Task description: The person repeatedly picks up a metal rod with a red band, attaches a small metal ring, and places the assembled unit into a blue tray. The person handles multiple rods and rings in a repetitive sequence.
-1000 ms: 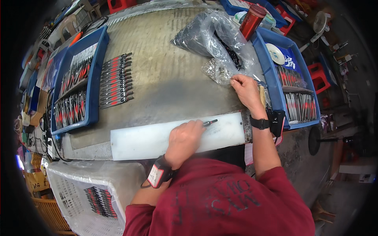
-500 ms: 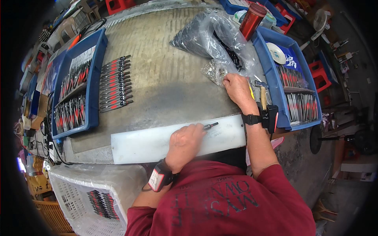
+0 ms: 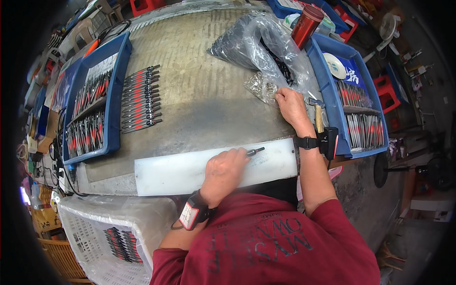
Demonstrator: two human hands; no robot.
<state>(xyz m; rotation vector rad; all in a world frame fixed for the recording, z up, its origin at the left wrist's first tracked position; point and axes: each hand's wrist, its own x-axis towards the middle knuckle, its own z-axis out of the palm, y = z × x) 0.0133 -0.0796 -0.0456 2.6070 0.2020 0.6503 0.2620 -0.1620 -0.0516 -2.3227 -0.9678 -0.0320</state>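
Observation:
My left hand (image 3: 222,173) is closed around a black pen-shaped tool (image 3: 256,151), whose narrow end sticks out to the right. This hand rests over the long white board (image 3: 166,173) at the near edge of the table. My right hand (image 3: 291,107) is farther off, with fingers pinched together beside a small clear bag of tiny metal parts (image 3: 260,87). Anything between those fingertips is too small to make out. A row of black-and-red pen-shaped tools (image 3: 141,99) lies on the table to the left.
Blue trays (image 3: 124,61) (image 3: 327,102) holding packed black-and-red tools stand left and right. A large plastic bag with black contents (image 3: 232,45) and a red flask (image 3: 306,27) are at the back. A hammer (image 3: 318,116) lies near my right wrist. Lower left is a lined white crate (image 3: 85,237).
My right hand has shifted slightly to the right, off the edge of the small bag of metal parts. My left hand keeps its hold on the tool, nearly still.

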